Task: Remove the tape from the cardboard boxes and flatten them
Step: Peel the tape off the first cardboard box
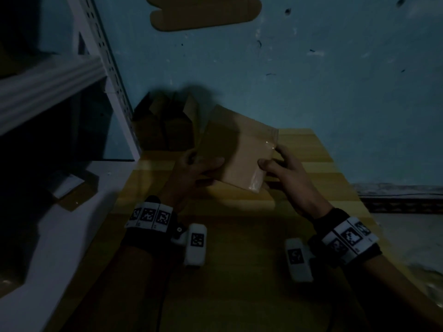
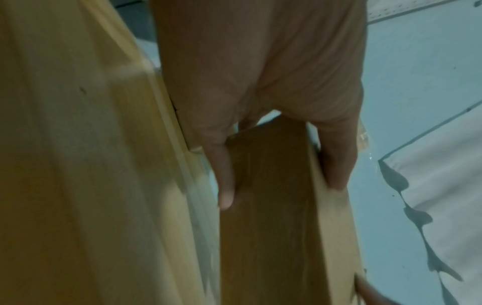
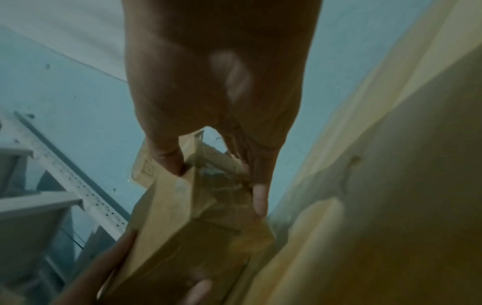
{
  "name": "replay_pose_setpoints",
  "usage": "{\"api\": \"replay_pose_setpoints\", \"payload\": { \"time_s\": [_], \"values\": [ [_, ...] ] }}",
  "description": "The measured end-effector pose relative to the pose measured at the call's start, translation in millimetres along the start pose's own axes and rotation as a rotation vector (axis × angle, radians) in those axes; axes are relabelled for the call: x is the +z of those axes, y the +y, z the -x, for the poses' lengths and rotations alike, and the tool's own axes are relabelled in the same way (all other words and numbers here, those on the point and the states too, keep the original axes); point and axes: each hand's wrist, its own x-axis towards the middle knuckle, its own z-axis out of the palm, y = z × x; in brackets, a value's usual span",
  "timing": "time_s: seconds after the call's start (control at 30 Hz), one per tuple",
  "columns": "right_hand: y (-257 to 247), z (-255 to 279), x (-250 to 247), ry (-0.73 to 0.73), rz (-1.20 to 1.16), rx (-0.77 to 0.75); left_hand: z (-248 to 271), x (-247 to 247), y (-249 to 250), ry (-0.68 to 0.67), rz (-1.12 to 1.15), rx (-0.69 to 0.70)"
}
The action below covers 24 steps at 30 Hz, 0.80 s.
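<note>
From the head view, a small cardboard box (image 1: 236,155) is held up off the yellow tabletop (image 1: 239,271) between both hands. The left hand (image 1: 199,168) grips its shaded near-left corner, thumb lying across the top face. The right hand (image 1: 282,168) holds the opposite edge, thumb on top and fingers curled behind, right where a strip of clear tape (image 1: 260,177) glints down that side. Beyond the left hand, more boxes (image 1: 167,125) stand against the blue wall, and a metal shelf (image 1: 60,77) rises further out on that side.

The left wrist view shows the left hand (image 2: 260,103) clamped over the box (image 2: 274,216): thumb on one side of a narrow face, fingers pressed flat on the other. So it is closed round the box, steadying it.

In the right wrist view, the right hand (image 3: 219,115) has thumb and fingers closed on the box's taped end (image 3: 216,185), where glossy, wrinkled tape covers the flaps. Whether a loose tape end is already pinched I cannot tell; the picture is dim and blurred.

The step looks like tape removal on this box, with flattening not yet begun, since the box keeps its shape. Next, the right fingertips likely need to find or lift a tape edge and peel along the seam while the left hand keeps a firm counter-hold.
</note>
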Motion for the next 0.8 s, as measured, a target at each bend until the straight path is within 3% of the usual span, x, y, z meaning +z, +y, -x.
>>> {"api": "replay_pose_setpoints", "payload": {
  "time_s": [0.17,0.37,0.8],
  "values": [
    [4.8,3.0,2.1,-0.018,0.069,-0.031,6.9,0.0,4.7,-0.119,-0.070,-0.071],
    [3.7,3.6,6.4,-0.050,0.144,-0.111,5.7,5.8,1.6,-0.088,0.006,-0.047],
    [9.7,2.1,3.1,-0.109,0.123,-0.114,6.1,8.9,-3.4,-0.065,-0.049,-0.020]
  ]
}}
